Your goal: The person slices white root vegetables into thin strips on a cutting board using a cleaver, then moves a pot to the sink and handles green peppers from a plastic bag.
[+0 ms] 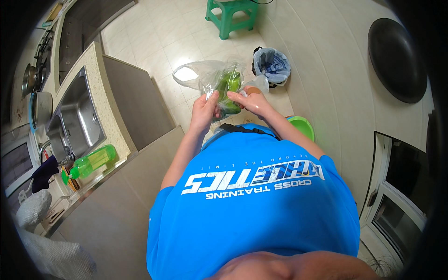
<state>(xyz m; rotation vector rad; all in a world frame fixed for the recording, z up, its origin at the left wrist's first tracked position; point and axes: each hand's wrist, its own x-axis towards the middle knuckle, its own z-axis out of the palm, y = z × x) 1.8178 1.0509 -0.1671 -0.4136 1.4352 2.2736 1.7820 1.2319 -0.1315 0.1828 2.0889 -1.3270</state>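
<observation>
In front of my waist I hold a clear plastic bag (210, 78) up over the floor. Inside it are several long green vegetables (229, 84) that look like peppers. My left hand (205, 107) pinches the bag's near left side, thumb on top. From the right, my right hand (254, 102) grips the bag's other side, its thumb pointing in towards the vegetables. A brown rounded thing (253, 90) shows just past the right knuckles; what it is I cannot tell. Whitish plastic (260, 83) spreads beside it. The fingers under the bag are partly hidden.
A lined trash bin (272, 66) stands on the floor against the right wall. Beyond is a green plastic stool (229, 19). A green basin (303, 127) sits by my right forearm. The left counter (120, 134) holds a steel double sink (82, 110) and a green pump bottle (93, 161).
</observation>
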